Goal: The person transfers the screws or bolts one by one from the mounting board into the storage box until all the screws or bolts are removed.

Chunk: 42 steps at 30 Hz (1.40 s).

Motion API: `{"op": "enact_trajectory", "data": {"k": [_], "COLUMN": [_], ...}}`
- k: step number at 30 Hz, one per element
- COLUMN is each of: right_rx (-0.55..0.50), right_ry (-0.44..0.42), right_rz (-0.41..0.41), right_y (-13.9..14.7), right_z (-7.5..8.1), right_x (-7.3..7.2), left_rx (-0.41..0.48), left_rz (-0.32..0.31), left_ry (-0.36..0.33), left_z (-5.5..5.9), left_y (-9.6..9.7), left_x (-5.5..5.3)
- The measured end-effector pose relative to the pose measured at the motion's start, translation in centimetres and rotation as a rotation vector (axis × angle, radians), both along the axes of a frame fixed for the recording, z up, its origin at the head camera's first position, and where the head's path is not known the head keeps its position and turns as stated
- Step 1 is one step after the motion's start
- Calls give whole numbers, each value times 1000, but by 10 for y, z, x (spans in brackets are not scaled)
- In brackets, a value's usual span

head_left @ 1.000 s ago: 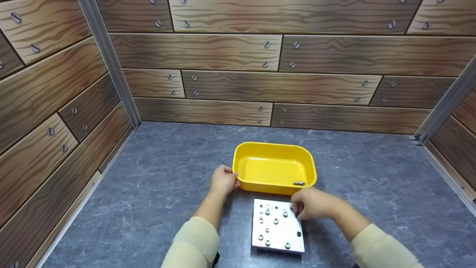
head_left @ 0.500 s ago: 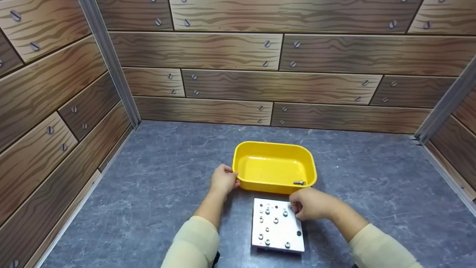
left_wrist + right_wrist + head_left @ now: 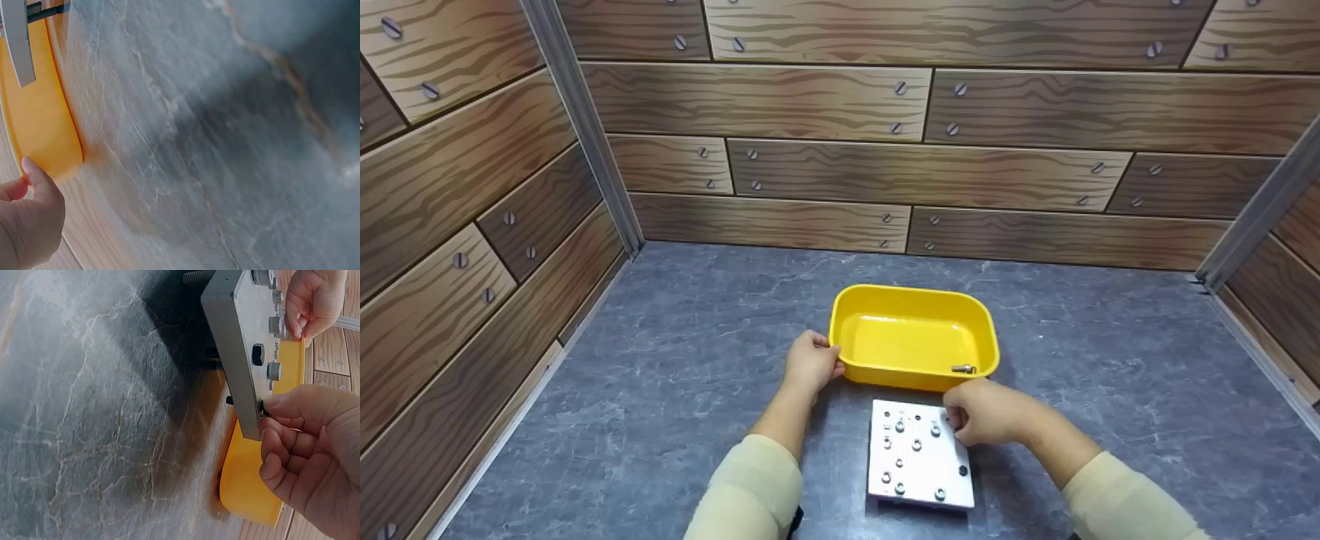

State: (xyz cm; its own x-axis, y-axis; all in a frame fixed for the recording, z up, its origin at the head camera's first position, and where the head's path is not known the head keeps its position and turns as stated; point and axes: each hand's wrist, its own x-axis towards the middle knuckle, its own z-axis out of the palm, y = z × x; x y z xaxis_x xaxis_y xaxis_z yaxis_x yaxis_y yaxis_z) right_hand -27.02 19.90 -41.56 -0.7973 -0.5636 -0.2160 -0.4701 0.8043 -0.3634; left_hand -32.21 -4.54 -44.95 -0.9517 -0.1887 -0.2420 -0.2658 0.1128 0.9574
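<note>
A silvery metal plate (image 3: 922, 469) with several screws in it is raised above the table, in front of a yellow tray (image 3: 911, 341). My right hand (image 3: 994, 412) is at the plate's far right corner. In the right wrist view, its thumb and index finger pinch a small black screw (image 3: 263, 408) at a corner hole, and a dark screw tip (image 3: 229, 400) pokes out underneath. The fingers mostly cover the screw's head. My left hand (image 3: 810, 364) grips the tray's near left corner, its thumb and fingertips at the rim, as the left wrist view also shows.
One loose silver screw (image 3: 964, 369) lies inside the tray at its near right corner. Another black screw (image 3: 963, 471) sits along the plate's right edge. Wood-patterned walls (image 3: 780, 169) enclose the grey marbled table (image 3: 697, 360) at the back and sides.
My right hand has shifted slightly left at the plate's corner, and the dark piece seen below its fingertips a second ago is now out of sight in the head view. The left hand stays put.
</note>
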Motion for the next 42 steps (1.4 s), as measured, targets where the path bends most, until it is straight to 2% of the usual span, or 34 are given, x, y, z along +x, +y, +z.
{"op": "enact_trajectory", "data": {"k": [7, 17, 27, 38, 42], "right_rx": [-12, -35, -18, -37, -37], "right_ry": [12, 28, 23, 64, 51], "right_rz": [49, 66, 56, 70, 43], "right_y": [0, 1, -3, 3, 5], "right_z": [2, 2, 3, 14, 17], "right_x": [0, 0, -1, 0, -1], "left_rx": [-8, -14, -6, -2, -2], "left_rz": [4, 8, 8, 8, 7], "left_ry": [-9, -9, 8, -4, -2], "left_z": [2, 1, 1, 1, 0], "left_y": [0, -1, -1, 1, 1], "left_x": [0, -1, 0, 0, 1]}}
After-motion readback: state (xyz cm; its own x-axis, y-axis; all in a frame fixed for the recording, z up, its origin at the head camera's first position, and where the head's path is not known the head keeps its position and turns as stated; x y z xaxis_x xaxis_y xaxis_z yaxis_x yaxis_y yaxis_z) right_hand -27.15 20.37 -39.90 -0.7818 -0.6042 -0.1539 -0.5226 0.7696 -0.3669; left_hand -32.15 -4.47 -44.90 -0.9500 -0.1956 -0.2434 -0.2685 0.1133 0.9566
